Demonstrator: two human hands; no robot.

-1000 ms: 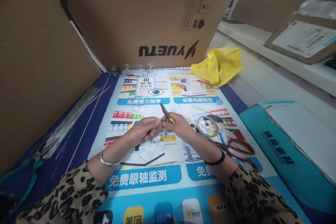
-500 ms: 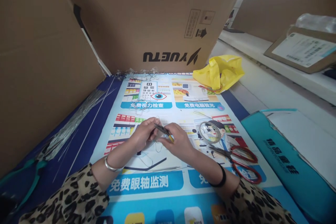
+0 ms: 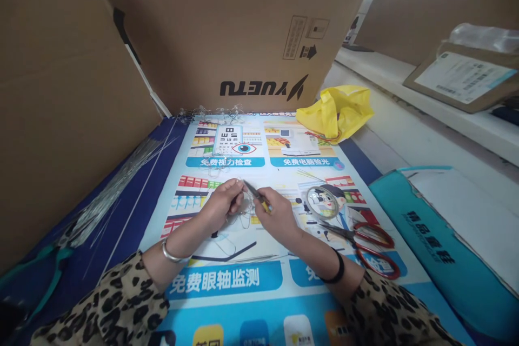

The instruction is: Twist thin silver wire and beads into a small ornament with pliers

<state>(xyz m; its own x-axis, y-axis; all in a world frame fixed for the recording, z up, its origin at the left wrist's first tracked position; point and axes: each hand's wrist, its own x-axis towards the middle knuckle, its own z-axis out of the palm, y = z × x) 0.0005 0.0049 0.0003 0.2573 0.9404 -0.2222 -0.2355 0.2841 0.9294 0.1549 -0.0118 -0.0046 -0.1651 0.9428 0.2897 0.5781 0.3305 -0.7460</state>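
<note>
While the left hand (image 3: 225,204) has its grip pinched on a thin wire (image 3: 245,221) just beside the tip of the small pliers (image 3: 254,192), the right hand (image 3: 279,217) has its grip closed around the handles of the pliers. These point away from the person and toward the left hand, their long axis slanting from the right hand, at the near right, to the tip, at the far left. They have a dark, slim, tapering nose and yellow on the handles; whether the jaws are parted cannot be told. The wire is fine, silvery and bent into loose curves; it shows between and below the fingers, over the middle of the printed sheet (image 3: 279,177) on the worktop, and has no single clear direction. Its end at the pliers is too small to make out.

Right of the hands lie a clear round roll (image 3: 309,204) and, nearer the person, red-handled scissors (image 3: 373,239), blades toward the hands. A yellow bag (image 3: 343,111) sits at the far right, tangled wire pieces (image 3: 219,114) lie along the cardboard (image 3: 182,38), and a bundle of straight wires (image 3: 107,189) lies on the left, near a green-handled tool (image 3: 57,267)
</note>
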